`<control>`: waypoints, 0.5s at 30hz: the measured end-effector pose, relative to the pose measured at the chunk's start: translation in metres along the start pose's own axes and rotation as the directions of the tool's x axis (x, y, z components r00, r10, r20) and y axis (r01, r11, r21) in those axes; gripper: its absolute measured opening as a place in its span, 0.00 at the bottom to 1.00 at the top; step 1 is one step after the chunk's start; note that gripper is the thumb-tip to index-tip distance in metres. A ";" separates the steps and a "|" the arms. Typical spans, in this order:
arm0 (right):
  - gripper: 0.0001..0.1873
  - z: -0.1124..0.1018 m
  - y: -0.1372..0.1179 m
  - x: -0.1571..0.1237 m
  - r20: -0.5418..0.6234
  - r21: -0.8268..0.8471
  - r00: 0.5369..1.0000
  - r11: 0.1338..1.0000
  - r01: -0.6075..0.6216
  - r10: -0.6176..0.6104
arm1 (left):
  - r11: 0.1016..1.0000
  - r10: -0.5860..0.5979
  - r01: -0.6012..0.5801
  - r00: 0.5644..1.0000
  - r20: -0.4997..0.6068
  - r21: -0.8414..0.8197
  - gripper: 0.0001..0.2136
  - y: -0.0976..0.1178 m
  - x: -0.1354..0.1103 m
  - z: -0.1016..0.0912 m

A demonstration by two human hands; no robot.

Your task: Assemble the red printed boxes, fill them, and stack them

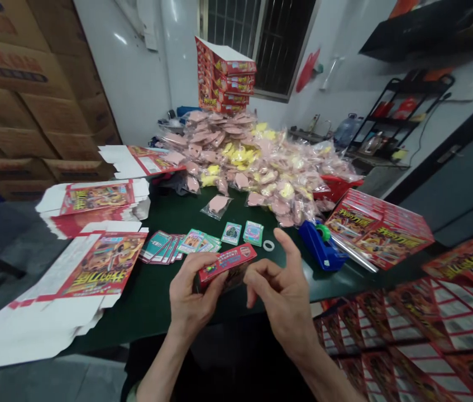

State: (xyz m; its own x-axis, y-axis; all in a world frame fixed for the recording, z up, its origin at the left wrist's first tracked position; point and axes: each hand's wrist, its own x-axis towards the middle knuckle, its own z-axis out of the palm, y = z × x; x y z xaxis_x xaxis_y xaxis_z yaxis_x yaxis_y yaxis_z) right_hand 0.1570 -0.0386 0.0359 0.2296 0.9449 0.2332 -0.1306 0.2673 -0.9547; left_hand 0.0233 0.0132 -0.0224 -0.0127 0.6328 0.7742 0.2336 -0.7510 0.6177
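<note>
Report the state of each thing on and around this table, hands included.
Red box: assembled, held
Left hand: gripping that box
Right hand: one finger raised; contact with box unclear
Cards: flat, several overlapping
White ring: lying flat
Tape dispenser: upright
Packets: bagged, heaped
Box blanks: unfolded
Brown cartons: stacked
Large red boxes: stacked

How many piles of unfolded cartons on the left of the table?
3: the near pile at front left, the middle pile behind it, and the far pile next to the bagged pieces. Others underneath could be hidden.
</note>
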 end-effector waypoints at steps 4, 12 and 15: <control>0.30 0.010 0.016 0.000 -0.030 0.161 0.994 0.982 -0.103 0.109 | 1.000 -0.014 0.013 1.000 0.012 0.028 0.16 0.000 -0.003 -0.001; 0.26 0.021 0.018 0.002 -0.057 0.189 0.982 0.968 -0.166 0.180 | 0.995 0.075 -0.078 0.996 0.044 0.064 0.16 0.002 0.002 -0.007; 0.26 0.024 0.018 0.002 -0.078 0.166 0.980 0.972 -0.168 0.183 | 0.988 0.131 -0.137 0.989 0.071 0.074 0.15 0.004 0.004 -0.009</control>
State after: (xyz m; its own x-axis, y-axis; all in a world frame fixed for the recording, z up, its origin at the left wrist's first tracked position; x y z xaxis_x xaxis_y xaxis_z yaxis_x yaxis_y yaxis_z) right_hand 0.1323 -0.0275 0.0233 0.2760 0.9603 0.0398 -0.3253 0.1323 -0.9363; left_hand 0.0157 0.0109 -0.0160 0.0870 0.5405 0.8368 0.3047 -0.8142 0.4942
